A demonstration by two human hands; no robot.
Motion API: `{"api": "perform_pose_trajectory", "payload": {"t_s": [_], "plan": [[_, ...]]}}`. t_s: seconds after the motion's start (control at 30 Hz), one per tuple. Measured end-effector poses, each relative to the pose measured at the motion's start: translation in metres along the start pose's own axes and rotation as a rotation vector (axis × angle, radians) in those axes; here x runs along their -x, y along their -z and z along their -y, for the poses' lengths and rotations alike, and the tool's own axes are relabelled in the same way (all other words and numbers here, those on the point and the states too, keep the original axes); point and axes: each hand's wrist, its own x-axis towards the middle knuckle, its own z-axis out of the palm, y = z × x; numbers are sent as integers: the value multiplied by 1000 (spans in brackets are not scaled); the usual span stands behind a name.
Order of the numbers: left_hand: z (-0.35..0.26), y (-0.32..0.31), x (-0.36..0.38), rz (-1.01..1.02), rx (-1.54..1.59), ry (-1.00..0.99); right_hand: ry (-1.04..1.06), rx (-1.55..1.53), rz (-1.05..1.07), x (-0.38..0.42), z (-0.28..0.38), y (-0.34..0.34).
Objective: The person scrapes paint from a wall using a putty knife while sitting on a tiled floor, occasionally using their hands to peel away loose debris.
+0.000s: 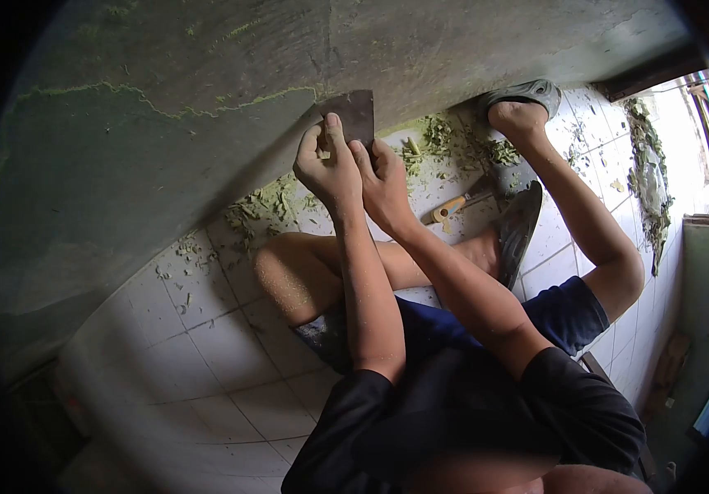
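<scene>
A dark brown rectangular sheet (359, 114), looking like sandpaper, is held up close to the wall (165, 156) by both of my hands. My left hand (330, 171) is closed on its left side, with the thumb on the near face and the fingers bent. My right hand (386, 185) pinches the lower edge, right beside the left. The far face of the sheet is hidden. Along the wall runs a jagged pale green line (157, 109), where the surface changes from smooth dark green to rougher grey.
Green paint flakes (276, 202) lie along the foot of the wall on white floor tiles (223, 346). A tool with an orange-yellow handle (451, 207) rests near my foot in a grey clog (521, 235). Another heap of flakes (649, 169) lies at the right.
</scene>
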Motion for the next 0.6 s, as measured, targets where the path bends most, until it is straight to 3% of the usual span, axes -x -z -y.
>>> {"api": "perform_pose_trajectory", "payload": {"t_s": [0.43,0.6], "plan": [[-24,-14,-6,-58,114,0,75,108,-6,-13,30,7],[-19,-15,-6,-101,3,-84,52,66,41,-17,28,10]]}}
